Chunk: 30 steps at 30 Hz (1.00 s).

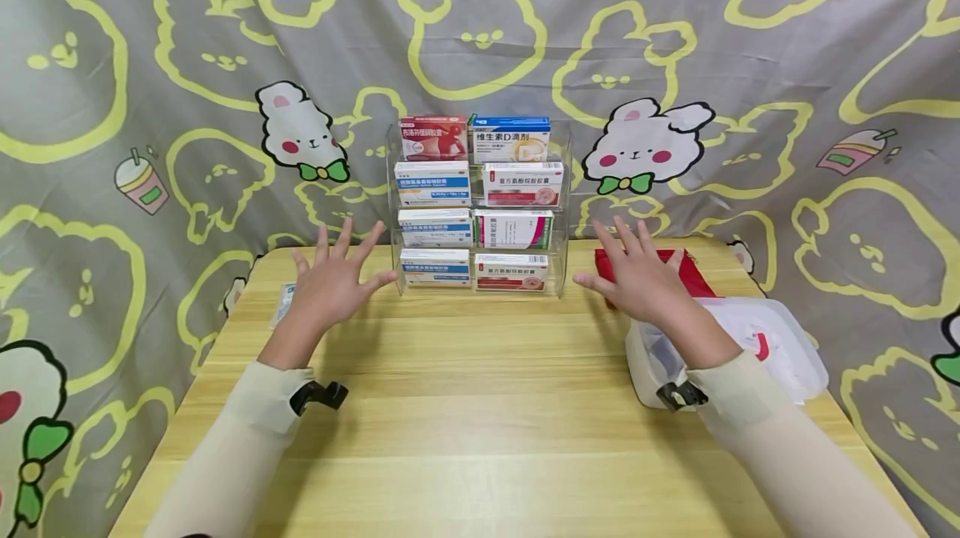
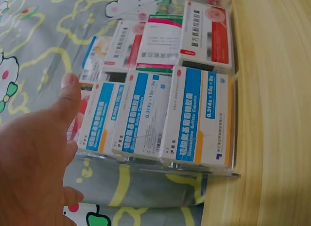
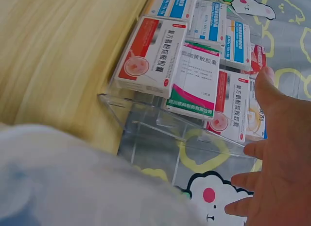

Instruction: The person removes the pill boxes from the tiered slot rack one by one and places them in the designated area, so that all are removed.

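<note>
A clear tiered display rack (image 1: 566, 250) stands at the back of the table, holding medicine boxes in two columns. Blue-and-white boxes (image 1: 435, 267) fill the lower left; red-and-white boxes (image 1: 512, 272) and a green-and-magenta one (image 1: 513, 229) are on the right. On top sit a red box (image 1: 434, 139) and a blue-topped vitamin D box (image 1: 512, 140). My left hand (image 1: 333, 284) is spread just left of the rack, its thumb near the edge. To the right, my right hand (image 1: 643, 278) is spread likewise. Both palms hold nothing.
Under my right forearm is a translucent plastic tub (image 1: 643, 371) with a pale lid (image 1: 795, 346). A red pouch (image 1: 693, 275) lies behind it. Left of my left hand lies a small pale packet (image 1: 285, 302). A patterned curtain (image 1: 480, 37) hangs behind the wooden table (image 1: 465, 438).
</note>
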### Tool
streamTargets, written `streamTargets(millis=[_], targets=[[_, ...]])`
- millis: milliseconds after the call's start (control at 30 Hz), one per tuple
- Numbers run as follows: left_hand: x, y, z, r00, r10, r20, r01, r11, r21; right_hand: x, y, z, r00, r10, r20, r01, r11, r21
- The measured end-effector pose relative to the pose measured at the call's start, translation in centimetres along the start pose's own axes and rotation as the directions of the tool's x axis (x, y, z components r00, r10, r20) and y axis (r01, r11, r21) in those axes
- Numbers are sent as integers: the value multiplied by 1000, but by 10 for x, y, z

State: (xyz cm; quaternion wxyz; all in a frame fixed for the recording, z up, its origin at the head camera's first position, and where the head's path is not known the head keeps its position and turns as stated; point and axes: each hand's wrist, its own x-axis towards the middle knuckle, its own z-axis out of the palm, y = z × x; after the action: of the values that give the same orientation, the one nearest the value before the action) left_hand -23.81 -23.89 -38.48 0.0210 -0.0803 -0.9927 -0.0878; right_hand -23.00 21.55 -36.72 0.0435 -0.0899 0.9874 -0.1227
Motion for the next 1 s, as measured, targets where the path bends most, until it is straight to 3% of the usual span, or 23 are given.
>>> streamTargets(millis=[600,1000], targets=[[29,6,1,997,-39,-73,28,989,-146,26,-27,-34,996,-61,-64,59,998,-30],[49,2,7,993,-30,-117,-7,954,-301,44,-48,-53,987,-130,-96,125,990,-57]])
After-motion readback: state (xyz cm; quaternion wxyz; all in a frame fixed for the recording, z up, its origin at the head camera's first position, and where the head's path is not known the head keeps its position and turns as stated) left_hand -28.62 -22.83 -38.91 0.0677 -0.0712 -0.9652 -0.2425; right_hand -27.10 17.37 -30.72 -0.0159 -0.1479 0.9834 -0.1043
